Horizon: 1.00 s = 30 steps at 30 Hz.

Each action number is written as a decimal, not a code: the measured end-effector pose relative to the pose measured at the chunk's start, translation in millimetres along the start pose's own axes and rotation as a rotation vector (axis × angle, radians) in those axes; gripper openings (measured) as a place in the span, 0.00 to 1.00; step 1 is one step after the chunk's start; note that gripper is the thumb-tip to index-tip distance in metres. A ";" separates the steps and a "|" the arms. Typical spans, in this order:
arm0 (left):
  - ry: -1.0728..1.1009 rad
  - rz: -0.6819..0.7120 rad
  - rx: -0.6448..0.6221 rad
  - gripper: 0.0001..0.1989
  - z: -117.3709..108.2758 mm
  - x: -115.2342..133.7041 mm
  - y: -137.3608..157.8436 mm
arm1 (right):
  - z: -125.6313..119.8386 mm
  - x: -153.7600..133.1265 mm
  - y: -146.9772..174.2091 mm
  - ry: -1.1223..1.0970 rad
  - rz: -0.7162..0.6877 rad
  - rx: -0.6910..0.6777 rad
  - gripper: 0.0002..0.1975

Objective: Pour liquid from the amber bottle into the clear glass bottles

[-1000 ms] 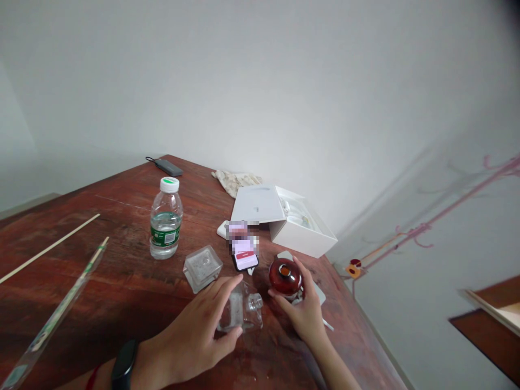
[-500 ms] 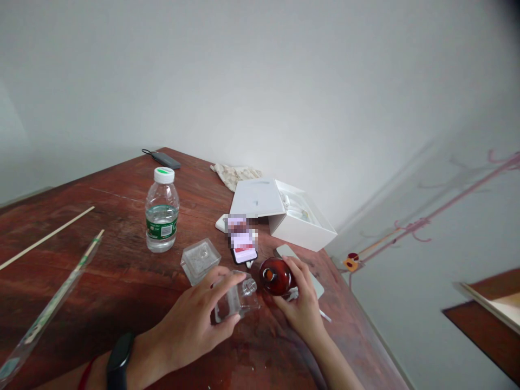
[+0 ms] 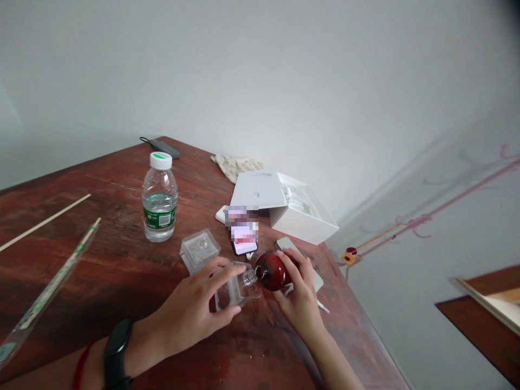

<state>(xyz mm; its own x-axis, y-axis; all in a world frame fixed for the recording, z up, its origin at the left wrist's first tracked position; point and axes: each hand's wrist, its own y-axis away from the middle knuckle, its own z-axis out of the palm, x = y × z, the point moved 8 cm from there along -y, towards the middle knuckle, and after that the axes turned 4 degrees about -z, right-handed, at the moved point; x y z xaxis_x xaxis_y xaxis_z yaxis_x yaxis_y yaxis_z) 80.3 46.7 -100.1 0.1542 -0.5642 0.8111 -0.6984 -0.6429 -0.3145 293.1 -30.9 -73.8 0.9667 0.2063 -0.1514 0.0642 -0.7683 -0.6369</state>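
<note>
In my left hand [image 3: 203, 303] is a clear square bottle [image 3: 236, 290] with a threaded, uncapped neck, gripped between thumb and fingers. My right hand [image 3: 299, 287] is wrapped round a rounded amber-brown bottle [image 3: 276, 271]. That bottle is tilted to the left, and its open mouth lies at or just over the clear bottle's neck; I cannot tell whether they touch. No stream of liquid can be made out. Just beyond my left hand sits a clear square container [image 3: 200, 249]. My left wrist carries a black band [image 3: 117, 349] and a red cord.
A water bottle [image 3: 160, 203] stands at the left, near a wrapped chopstick [image 3: 60, 281] and a bare stick [image 3: 44, 222]. Behind my hands are a phone [image 3: 244, 241], a white box [image 3: 303, 222], a cloth [image 3: 235, 165] and a grey device [image 3: 164, 147]. A pale slab [image 3: 317, 279] lies by my right hand.
My right hand has tipped the amber bottle leftward, bringing its mouth to the clear bottle's neck. My left hand keeps hold of the clear bottle. The view has shifted slightly.
</note>
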 end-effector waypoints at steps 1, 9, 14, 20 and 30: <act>0.004 0.000 -0.001 0.32 0.3 0.3 -0.3 | 0.0 -1.4 0.3 0.027 -0.017 -0.009 0.39; 0.031 0.011 0.009 0.33 -0.9 2.2 -1.0 | -3.5 -5.8 2.4 0.185 -0.113 -0.028 0.42; 0.037 0.006 0.003 0.33 -1.5 2.2 -0.4 | -5.0 -9.3 1.6 0.198 -0.128 -0.012 0.43; 0.056 -0.007 -0.003 0.33 -1.6 1.0 -3.1 | -4.3 -10.7 0.1 0.248 -0.168 -0.016 0.43; 0.084 0.025 0.015 0.33 -1.2 -2.2 -2.3 | -9.0 -22.2 -5.2 0.326 -0.212 0.021 0.37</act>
<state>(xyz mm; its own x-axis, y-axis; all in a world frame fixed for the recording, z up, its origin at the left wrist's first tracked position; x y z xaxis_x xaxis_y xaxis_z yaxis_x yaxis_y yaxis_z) 80.7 50.1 -100.6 0.0772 -0.5352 0.8412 -0.6903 -0.6374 -0.3422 273.5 -36.9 -60.3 0.9606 0.1534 0.2317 0.2696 -0.7161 -0.6438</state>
